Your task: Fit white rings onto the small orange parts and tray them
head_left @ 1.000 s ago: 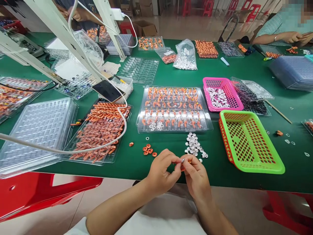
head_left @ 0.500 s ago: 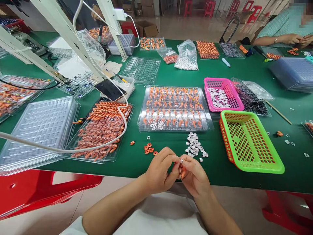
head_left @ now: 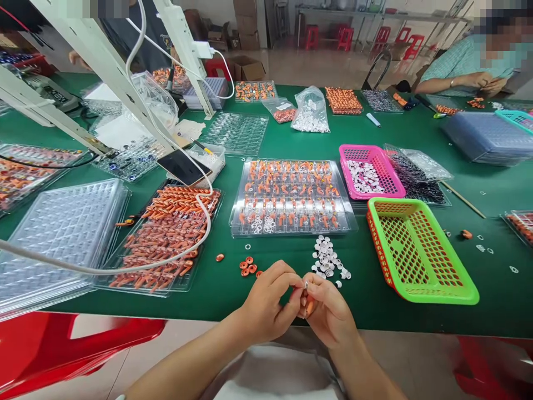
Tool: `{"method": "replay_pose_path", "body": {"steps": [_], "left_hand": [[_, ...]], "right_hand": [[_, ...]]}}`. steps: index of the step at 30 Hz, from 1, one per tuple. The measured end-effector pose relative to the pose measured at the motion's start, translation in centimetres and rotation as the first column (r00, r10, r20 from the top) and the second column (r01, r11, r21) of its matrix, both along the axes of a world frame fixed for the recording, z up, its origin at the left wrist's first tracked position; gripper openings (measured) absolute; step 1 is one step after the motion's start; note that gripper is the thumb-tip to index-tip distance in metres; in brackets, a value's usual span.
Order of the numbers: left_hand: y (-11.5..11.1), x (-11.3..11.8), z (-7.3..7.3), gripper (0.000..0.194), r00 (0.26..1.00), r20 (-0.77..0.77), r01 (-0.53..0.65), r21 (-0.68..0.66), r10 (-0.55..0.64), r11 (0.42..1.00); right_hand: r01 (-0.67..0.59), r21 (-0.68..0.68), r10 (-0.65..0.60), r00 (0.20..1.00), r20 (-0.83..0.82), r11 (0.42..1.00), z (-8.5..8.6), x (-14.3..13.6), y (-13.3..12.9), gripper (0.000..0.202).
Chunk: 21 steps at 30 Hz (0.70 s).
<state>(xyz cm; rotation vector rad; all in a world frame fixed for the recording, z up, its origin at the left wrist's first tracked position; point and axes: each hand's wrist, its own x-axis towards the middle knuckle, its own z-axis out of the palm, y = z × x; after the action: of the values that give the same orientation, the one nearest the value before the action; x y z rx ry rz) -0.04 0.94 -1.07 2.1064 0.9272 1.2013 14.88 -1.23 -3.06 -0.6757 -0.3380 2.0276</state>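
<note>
At the table edge (head_left: 208, 313), the left hand (head_left: 266, 304) pinches a pale bit (head_left: 306, 285) in closed fingertips, beside an orange piece (head_left: 310, 306) in the curled fingers of the right hand (head_left: 334, 311), where light pressure should serve best.

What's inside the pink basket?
Many small white pieces lie loosely heaped in the pink basket; the white pieces leave parts of its perforated wall bare. The floor beneath the heap is covered, so I can't see whether anything lies there.
</note>
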Motion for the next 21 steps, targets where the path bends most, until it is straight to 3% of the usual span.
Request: {"method": "replay_pose_path", "body": {"steps": [6, 10, 15, 21], "left_hand": [[0.31, -0.1, -0.12, 0.016, 0.997, -0.068, -0.025, 0.034, 0.028, 0.999], [0.29, -0.25, -0.01, 0.016, 0.998, -0.068, -0.002, -0.027, 0.0, 1.0], [-0.02, -0.39, 0.34, 0.016, 0.997, 0.012, 0.072, -0.185, -0.071, 0.98], [-0.09, -0.19, 0.16, 0.017, 1.0, -0.005, 0.026, -0.199, -0.028, 0.98]], "right_hand": [[0.052, 0.033, -0.055, 0.993, 0.109, 0.998, -0.23, -0.13, 0.21, 0.022], [0.073, 0.054, -0.08, 0.985, 0.152, 0.996, -0.1, -0.24, 0.15, 0.024], [0.039, 0.041, -0.043, 0.994, 0.103, 0.998, 0.16, -0.24, -0.07, 0.024], [-0.014, 0.008, 0.014, 0.999, 0.038, 1.0, 0.04, -0.13, 0.07, 0.021]]}}
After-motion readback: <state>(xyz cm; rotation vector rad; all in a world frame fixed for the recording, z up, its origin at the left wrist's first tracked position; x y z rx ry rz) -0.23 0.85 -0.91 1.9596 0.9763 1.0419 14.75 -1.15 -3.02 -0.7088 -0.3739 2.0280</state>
